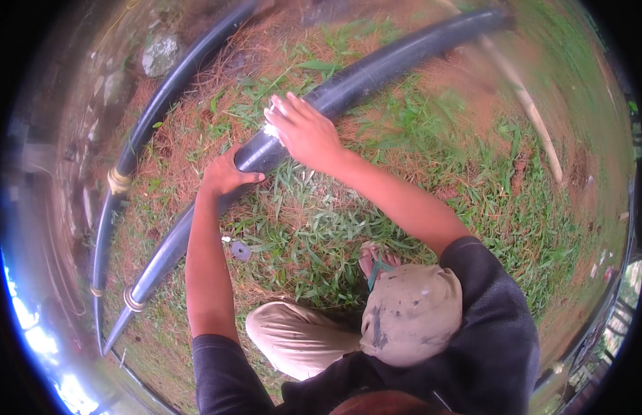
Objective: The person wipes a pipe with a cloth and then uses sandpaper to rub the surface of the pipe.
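Observation:
A long black plastic pipe (388, 65) runs slantwise over the grass before me. My left hand (230, 174) grips it from the near left, thumb on top and fingers over its far side. Farther up the same pipe, my right hand (308, 132) lies across the top with its fingers stretched out. White material (271, 129) shows under that palm, and the fingertips are smeared white. Whether it is paste or a cloth I cannot tell. Lower down, a pale collar (134, 299) rings the pipe.
A second black pipe (165, 93) with a beige coupling (118, 181) lies to the left. Rocks (161, 54) sit beyond it. A wooden pole (528, 104) rests at the right. On the grass near my knee is a grey disc (241, 251) with a hole.

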